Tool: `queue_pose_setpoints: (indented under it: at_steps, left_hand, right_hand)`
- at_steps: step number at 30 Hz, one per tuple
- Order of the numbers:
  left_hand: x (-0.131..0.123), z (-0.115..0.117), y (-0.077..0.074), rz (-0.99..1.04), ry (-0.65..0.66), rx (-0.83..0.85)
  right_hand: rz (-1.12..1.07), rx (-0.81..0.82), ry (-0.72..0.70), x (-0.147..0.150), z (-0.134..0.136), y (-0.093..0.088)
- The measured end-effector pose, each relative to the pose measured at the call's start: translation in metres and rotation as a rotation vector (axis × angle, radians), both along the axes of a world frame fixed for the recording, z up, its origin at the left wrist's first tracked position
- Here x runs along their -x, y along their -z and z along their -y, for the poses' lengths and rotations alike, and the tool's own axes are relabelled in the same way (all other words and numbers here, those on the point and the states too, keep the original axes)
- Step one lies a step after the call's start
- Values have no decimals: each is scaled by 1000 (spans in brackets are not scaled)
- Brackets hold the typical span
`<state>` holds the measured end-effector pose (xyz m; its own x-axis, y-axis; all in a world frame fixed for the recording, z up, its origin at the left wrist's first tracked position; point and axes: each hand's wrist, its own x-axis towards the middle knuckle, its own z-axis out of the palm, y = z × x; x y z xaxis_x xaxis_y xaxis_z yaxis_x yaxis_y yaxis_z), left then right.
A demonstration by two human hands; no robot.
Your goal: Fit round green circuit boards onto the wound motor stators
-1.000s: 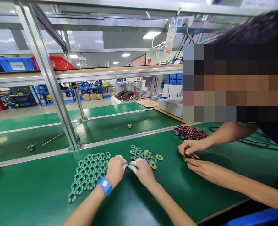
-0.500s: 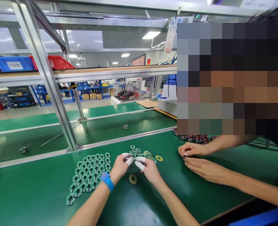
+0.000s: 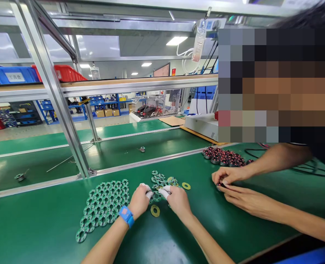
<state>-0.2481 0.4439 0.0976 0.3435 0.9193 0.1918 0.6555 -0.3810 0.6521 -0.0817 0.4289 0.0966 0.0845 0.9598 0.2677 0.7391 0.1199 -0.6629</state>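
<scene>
My left hand (image 3: 140,201), with a blue wristband (image 3: 126,216) and white finger covers, is closed in a pinch at the left edge of a loose pile of green ring-shaped circuit boards (image 3: 159,179). What its fingertips hold is hidden. Facing it, my right hand (image 3: 178,201) also has white-covered fingers pinched together over the pile; I cannot make out what is in them. One circuit board (image 3: 157,197) shows between the two hands. To the left, many more such boards (image 3: 103,203) lie flat in neat rows. A yellow ring (image 3: 155,211) rests just below the hands.
Another yellow ring (image 3: 186,186) lies right of the pile. A co-worker's hands (image 3: 234,187) handle a small dark part at the right, near a heap of copper-wound coils (image 3: 225,157). An aluminium post (image 3: 60,95) rises behind the rows; a single coil (image 3: 142,149) sits beyond the rail.
My hands have moved slightly apart, and a green ring board now shows between them. The co-worker's hands have shifted a little right, and more of the coil heap is visible.
</scene>
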Motion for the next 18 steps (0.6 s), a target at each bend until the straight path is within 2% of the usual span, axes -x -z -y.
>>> queue_pose_setpoints:
  at_steps: [4, 9, 15, 18]
  left_hand:
    - [-6, -3, -1, -22, -25, -11]
    - [-13, -7, -4, -25, -9, -37]
    - [-35, -14, 3, -114, -59, -28]
    - [-27, -24, 3, -175, -77, -36]
  right_hand:
    - [150, -33, 104, 0, 3, 2]
    - [242, -13, 37, -1, -2, 4]
    - [345, -42, 132, -4, -6, 11]
    - [380, -73, 135, -12, -3, 10]
